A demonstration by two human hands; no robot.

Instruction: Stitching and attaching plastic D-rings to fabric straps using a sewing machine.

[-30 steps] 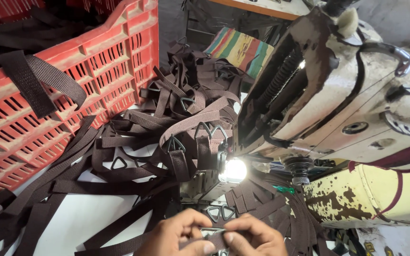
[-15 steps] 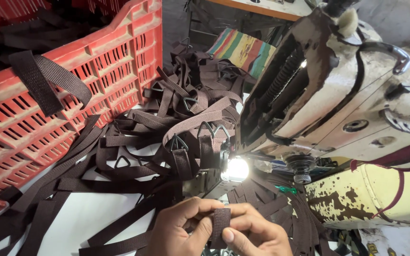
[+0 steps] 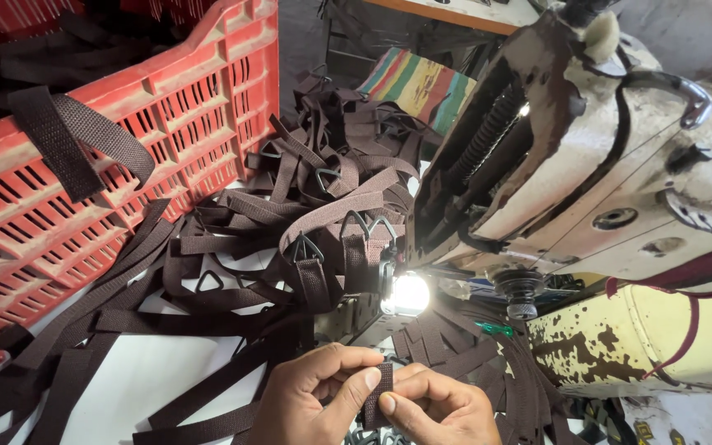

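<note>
strap piece [image 3: 379,394] between both hands' fingers [image 3: 366,381]

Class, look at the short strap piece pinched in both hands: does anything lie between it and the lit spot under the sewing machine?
Nothing visible blocks it. The strap piece, held by the left hand and right hand, sits just below the lamp; loose straps lie to the left.

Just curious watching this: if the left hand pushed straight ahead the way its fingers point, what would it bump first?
Its fingers point right, so likely the right hand just past the short brown strap piece both pinch.
</note>
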